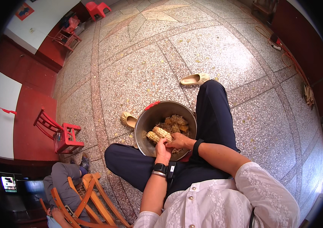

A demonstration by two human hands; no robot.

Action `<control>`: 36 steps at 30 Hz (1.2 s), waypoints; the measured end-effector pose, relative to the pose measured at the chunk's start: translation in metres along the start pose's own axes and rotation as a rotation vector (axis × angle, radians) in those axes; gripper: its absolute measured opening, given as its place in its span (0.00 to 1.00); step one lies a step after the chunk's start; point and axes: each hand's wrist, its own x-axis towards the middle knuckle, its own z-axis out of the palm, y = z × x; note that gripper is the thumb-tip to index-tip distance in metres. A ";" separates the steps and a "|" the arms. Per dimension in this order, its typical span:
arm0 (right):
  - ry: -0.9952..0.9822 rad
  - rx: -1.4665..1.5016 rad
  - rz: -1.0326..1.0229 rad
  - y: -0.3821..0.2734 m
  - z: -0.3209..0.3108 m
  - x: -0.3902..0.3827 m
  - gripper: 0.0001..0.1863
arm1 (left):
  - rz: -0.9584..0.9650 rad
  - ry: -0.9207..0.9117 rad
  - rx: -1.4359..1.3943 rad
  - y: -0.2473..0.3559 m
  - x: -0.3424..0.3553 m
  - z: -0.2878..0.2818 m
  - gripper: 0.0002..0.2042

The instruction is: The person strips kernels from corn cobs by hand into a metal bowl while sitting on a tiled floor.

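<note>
A wide metal pot sits between my legs with dried corn cobs in it, some with loose husk-like bits among them. My left hand is closed at the lower end of pale yellow corn cobs over the pot. My right hand grips the same cobs from the right, its fingers close against my left hand. A second pale cob lies just left of the first; whether it is held too is unclear. Both wrists wear dark bands.
Cream shoes lie on the speckled floor beyond the pot. Red chairs stand along the left wall. At lower left a person's grey-clad leg is beside a wooden chair. Cords and sticks lie by the right wall.
</note>
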 end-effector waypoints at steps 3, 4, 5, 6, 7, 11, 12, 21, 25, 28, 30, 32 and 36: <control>-0.006 0.019 0.012 -0.002 -0.001 -0.002 0.30 | 0.000 -0.014 0.005 0.000 -0.002 0.002 0.08; -0.008 0.024 0.019 -0.002 -0.001 -0.002 0.30 | -0.002 -0.024 0.009 0.000 -0.002 0.001 0.09; -0.008 0.024 0.019 -0.002 -0.002 -0.002 0.30 | -0.002 -0.025 0.009 0.000 -0.001 0.000 0.09; -0.012 0.029 0.005 -0.002 -0.002 -0.002 0.30 | 0.001 -0.020 0.028 0.000 0.001 0.000 0.11; -0.017 0.033 -0.009 -0.003 -0.002 -0.003 0.30 | 0.004 -0.014 0.046 -0.001 0.002 -0.001 0.14; -0.012 0.009 -0.020 -0.006 -0.004 -0.005 0.31 | 0.021 -0.020 0.047 -0.002 0.002 -0.001 0.15; -0.014 0.004 -0.013 -0.007 -0.005 -0.006 0.31 | 0.024 -0.013 0.049 -0.002 0.002 0.000 0.15; -0.026 0.004 -0.006 -0.009 -0.006 -0.008 0.32 | 0.023 0.016 0.031 0.000 -0.006 0.009 0.11; -0.029 -0.015 -0.020 -0.009 -0.006 -0.007 0.32 | 0.053 0.019 0.019 -0.001 -0.007 0.011 0.12; -0.020 -0.010 -0.024 -0.006 -0.004 -0.005 0.31 | 0.065 0.038 0.040 -0.001 -0.006 0.009 0.14; -0.019 -0.013 -0.025 -0.003 -0.003 -0.003 0.32 | 0.072 0.040 0.039 -0.002 -0.005 0.009 0.14; -0.019 -0.015 -0.027 -0.003 -0.003 -0.002 0.32 | 0.079 0.044 0.037 -0.002 -0.006 0.010 0.14; -0.021 -0.043 -0.024 -0.005 -0.003 -0.004 0.33 | 0.069 0.062 0.050 -0.001 -0.007 0.010 0.15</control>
